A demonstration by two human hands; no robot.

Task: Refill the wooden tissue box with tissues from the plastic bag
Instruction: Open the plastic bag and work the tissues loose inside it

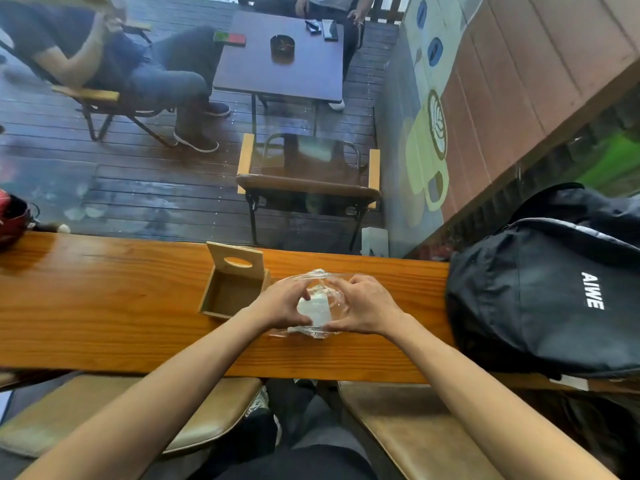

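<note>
A clear plastic bag [323, 284] holding a white stack of tissues [317, 311] lies on the wooden counter [104, 306]. My left hand [282, 306] grips the bag's left side and my right hand [365, 306] grips its right side, fingers curled around the plastic. Just left of the bag stands the wooden tissue box [228, 296], open and showing a bare inside. Its lid [237, 259], with an oval slot, stands upright at the far side.
A black backpack [547, 289] fills the counter's right end. A red object [12, 218] sits at the far left edge. Beyond the glass are a chair [308, 185], a dark table [280, 53] and seated people. Tan stools sit below the counter.
</note>
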